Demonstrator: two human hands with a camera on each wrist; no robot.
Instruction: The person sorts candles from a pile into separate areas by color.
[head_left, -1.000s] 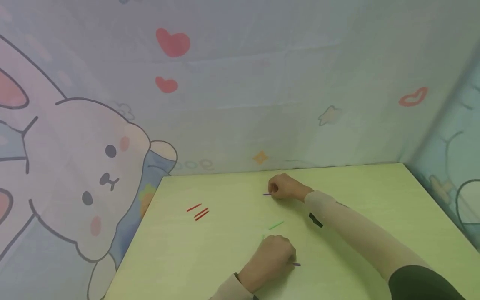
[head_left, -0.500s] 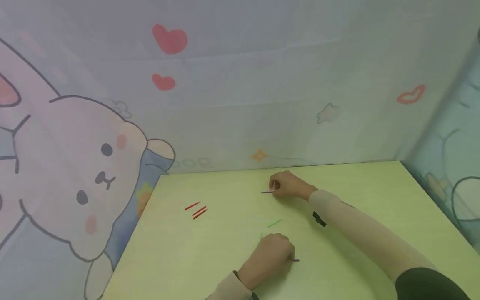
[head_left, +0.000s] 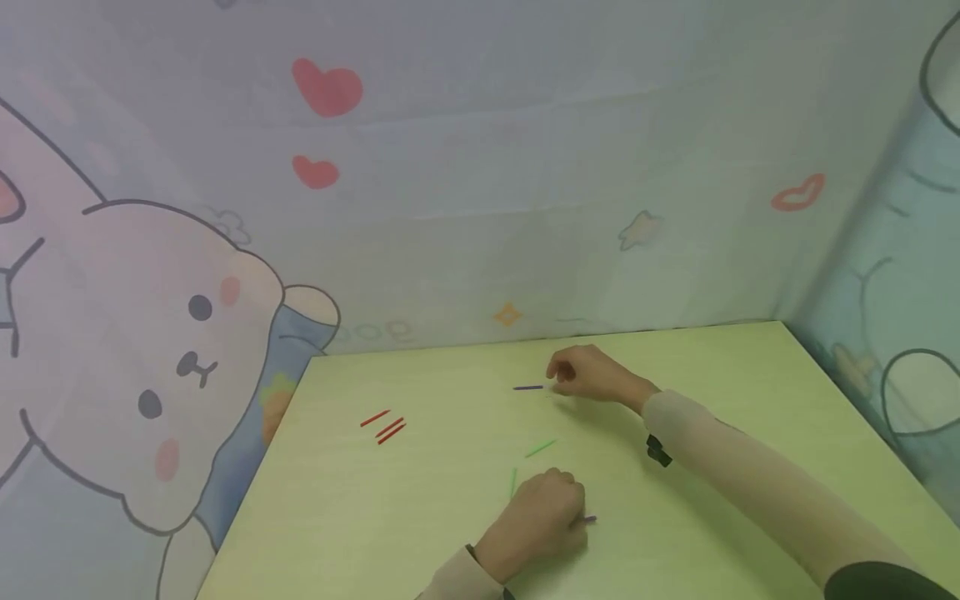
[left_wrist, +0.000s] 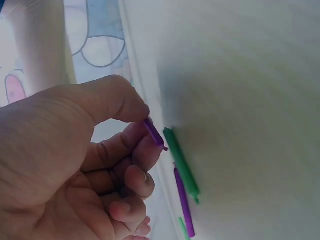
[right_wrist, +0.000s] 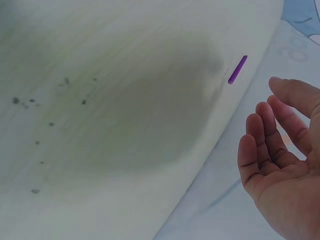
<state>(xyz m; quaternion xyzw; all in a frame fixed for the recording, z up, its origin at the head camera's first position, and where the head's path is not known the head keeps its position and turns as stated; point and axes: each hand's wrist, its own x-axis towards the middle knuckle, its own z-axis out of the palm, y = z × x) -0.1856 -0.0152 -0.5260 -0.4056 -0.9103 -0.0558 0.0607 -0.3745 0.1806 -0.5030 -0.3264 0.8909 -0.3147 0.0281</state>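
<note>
Head view first: a pale yellow-green table (head_left: pixel 315 517) is seen against a cartoon-printed cloth (head_left: pixel 480 167), big bunny and hearts included. Down front, the end of a purple stick (head_left: pixel 591 519) is seen poking out past the left hand (head_left: pixel 542 512), but the fingers are mostly hidden by the back of the hand here. Further back, a loose purple stick (head_left: pixel 528 387) is laid flat just beside the right hand (head_left: pixel 592 372), not gripped. Two green sticks, one slanted (head_left: pixel 541 448) and one partly blocked by the left hand (head_left: pixel 513 482), are spread between the hands, and three red sticks (head_left: pixel 390 427) are grouped off to the left, side by side.

Left wrist view: way clearer, the stick is pinched between thumb and index finger, with the other fingers loosely curled. Below its tip, a darker green stick (left_wrist: pixel 182 162) is seen on the table, with a purple one (left_wrist: pixel 184 200) and a bit of light green (left_wrist: pixel 183 227) next to it.

Right wrist view: nothing's held, thumb and fingertips are kept apart. The loose stick is seen near the table's edge, and some dark specks (right_wrist: pixel 51 124) are scattered across the surface.
</note>
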